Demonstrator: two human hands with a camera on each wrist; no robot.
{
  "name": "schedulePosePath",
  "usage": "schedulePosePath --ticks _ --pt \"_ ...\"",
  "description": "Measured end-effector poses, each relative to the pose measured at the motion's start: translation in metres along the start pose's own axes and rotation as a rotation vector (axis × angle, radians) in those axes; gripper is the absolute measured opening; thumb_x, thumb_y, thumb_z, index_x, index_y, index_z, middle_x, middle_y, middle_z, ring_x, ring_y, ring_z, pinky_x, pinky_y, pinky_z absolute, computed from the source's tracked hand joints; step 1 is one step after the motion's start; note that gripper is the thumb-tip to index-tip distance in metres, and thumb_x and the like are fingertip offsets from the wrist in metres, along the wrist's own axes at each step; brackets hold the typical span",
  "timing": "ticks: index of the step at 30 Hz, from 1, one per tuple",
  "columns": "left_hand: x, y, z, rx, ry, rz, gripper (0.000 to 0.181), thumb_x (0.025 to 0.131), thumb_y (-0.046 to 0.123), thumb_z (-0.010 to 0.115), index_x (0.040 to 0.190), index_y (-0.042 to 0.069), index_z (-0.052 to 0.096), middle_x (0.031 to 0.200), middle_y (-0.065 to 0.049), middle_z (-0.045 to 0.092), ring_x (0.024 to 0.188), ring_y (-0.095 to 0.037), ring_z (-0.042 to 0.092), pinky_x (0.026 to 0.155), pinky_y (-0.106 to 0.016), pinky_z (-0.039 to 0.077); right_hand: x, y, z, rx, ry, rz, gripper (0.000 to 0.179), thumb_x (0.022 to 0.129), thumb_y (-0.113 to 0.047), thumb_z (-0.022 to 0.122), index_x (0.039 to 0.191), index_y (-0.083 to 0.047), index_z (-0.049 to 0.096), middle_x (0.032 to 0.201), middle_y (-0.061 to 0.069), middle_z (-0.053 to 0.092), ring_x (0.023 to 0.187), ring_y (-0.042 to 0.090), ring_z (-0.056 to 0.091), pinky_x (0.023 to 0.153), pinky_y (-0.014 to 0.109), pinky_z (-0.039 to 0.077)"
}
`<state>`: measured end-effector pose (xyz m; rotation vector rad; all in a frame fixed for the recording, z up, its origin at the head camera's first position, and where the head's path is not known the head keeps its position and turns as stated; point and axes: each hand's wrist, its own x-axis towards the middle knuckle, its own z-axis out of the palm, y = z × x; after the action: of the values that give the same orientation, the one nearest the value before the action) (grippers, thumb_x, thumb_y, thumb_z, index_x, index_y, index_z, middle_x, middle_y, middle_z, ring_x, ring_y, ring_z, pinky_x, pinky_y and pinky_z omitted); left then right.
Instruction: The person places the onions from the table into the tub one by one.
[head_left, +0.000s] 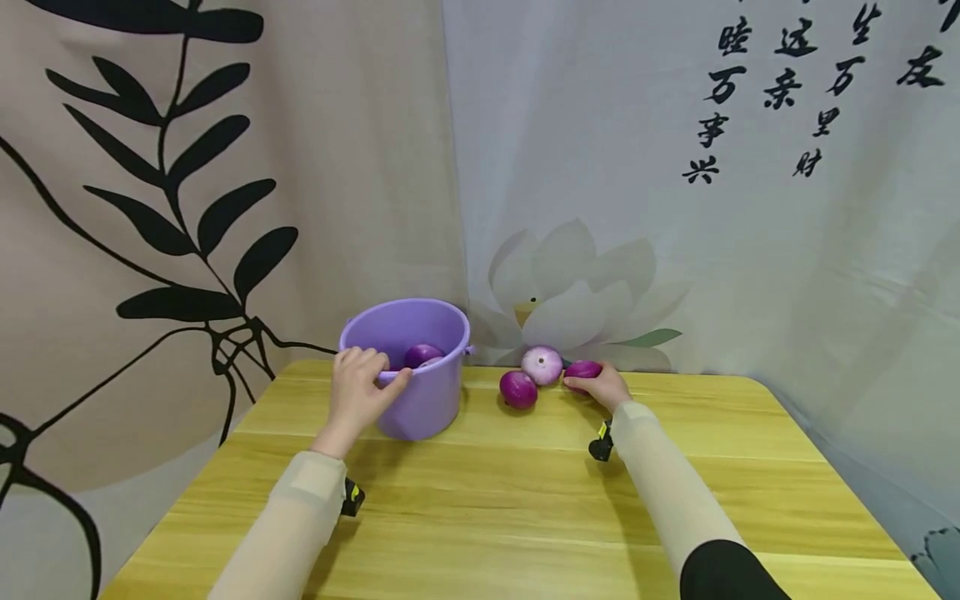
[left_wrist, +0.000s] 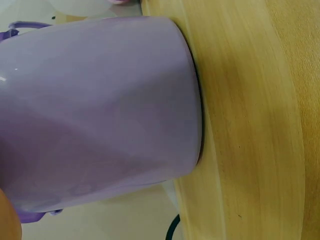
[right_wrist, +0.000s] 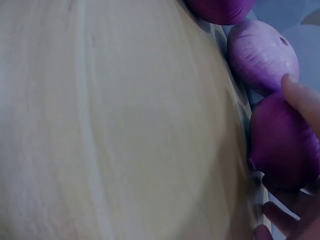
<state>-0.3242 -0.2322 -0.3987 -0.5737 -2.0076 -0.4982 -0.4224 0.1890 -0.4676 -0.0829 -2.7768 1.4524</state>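
Observation:
A purple bucket (head_left: 423, 408) stands upright at the back left of the table, with purple onions (head_left: 422, 355) inside it. My left hand (head_left: 362, 387) grips its near rim, thumb and fingers over the edge. In the left wrist view the bucket's side (left_wrist: 110, 110) fills most of the picture. Over at the right, my right hand (head_left: 606, 388) holds a red onion (head_left: 582, 369) between thumb and fingers at the table's back edge. Beside that onion sit a paler onion (head_left: 542, 365) and a dark red onion (head_left: 518, 390). The right wrist view shows the held onion (right_wrist: 282, 142) close to the paler one.
The wooden table (head_left: 480, 500) carries all of this. Right behind its back edge hangs a printed cloth (head_left: 570, 167) with a lotus, leaves and writing. Small black cameras (head_left: 602, 442) are strapped at both wrists.

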Motion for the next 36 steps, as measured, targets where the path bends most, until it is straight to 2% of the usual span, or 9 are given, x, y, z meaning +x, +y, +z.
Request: schedulePosePath --ticks 6,12,20,26,31,36 --pt "0.000 0.000 0.000 -0.015 0.005 0.007 0.047 0.087 0.049 0.057 0.062 0.013 0.040 0.059 0.003 0.035 0.059 -0.025 0.036 0.073 -0.050 0.032 0.001 0.006 -0.001 -0.002 0.021 -0.013 0.087 0.075 -0.043 0.079 0.135 0.006 0.040 0.130 0.027 0.050 0.119 0.041 0.049 0.103 0.048 0.036" --pt "0.000 0.000 0.000 -0.015 -0.014 -0.004 0.045 0.086 0.047 0.058 0.062 0.013 0.040 0.059 0.003 0.036 0.061 -0.024 0.036 0.075 -0.051 0.032 -0.003 0.008 -0.003 0.050 0.032 -0.013 0.083 0.075 -0.040 0.081 0.133 0.005 0.042 0.129 0.026 0.051 0.118 0.039 0.051 0.101 0.046 0.039" --pt "0.000 0.000 0.001 -0.023 -0.007 -0.003 0.044 0.085 0.044 0.060 0.062 0.012 0.041 0.059 0.002 0.037 0.061 -0.026 0.037 0.076 -0.052 0.032 -0.011 0.005 -0.008 0.125 0.045 -0.041 0.087 0.079 -0.037 0.078 0.141 0.006 0.035 0.137 0.027 0.045 0.124 0.040 0.047 0.103 0.047 0.038" --pt "0.000 -0.002 0.000 -0.017 -0.018 -0.014 0.046 0.085 0.048 0.058 0.062 0.013 0.040 0.059 0.002 0.037 0.061 -0.025 0.036 0.077 -0.051 0.032 -0.012 0.009 -0.011 0.176 0.040 -0.032 0.089 0.080 -0.037 0.078 0.144 0.003 0.032 0.141 0.026 0.040 0.128 0.039 0.043 0.105 0.048 0.036" --pt "-0.002 -0.003 0.000 -0.024 -0.024 -0.023 0.047 0.086 0.052 0.057 0.062 0.015 0.040 0.059 0.004 0.037 0.061 -0.023 0.036 0.077 -0.048 0.032 -0.013 0.011 -0.012 0.240 0.022 -0.058 0.089 0.078 -0.038 0.080 0.144 0.001 0.034 0.141 0.025 0.041 0.128 0.038 0.044 0.105 0.048 0.035" --pt "-0.001 -0.003 0.001 -0.029 -0.005 -0.012 0.048 0.086 0.052 0.057 0.062 0.014 0.041 0.058 0.003 0.037 0.060 -0.023 0.036 0.076 -0.048 0.032 -0.015 0.008 -0.014 0.294 0.018 -0.090 0.088 0.078 -0.035 0.081 0.144 0.000 0.034 0.142 0.024 0.041 0.128 0.039 0.043 0.106 0.048 0.035"
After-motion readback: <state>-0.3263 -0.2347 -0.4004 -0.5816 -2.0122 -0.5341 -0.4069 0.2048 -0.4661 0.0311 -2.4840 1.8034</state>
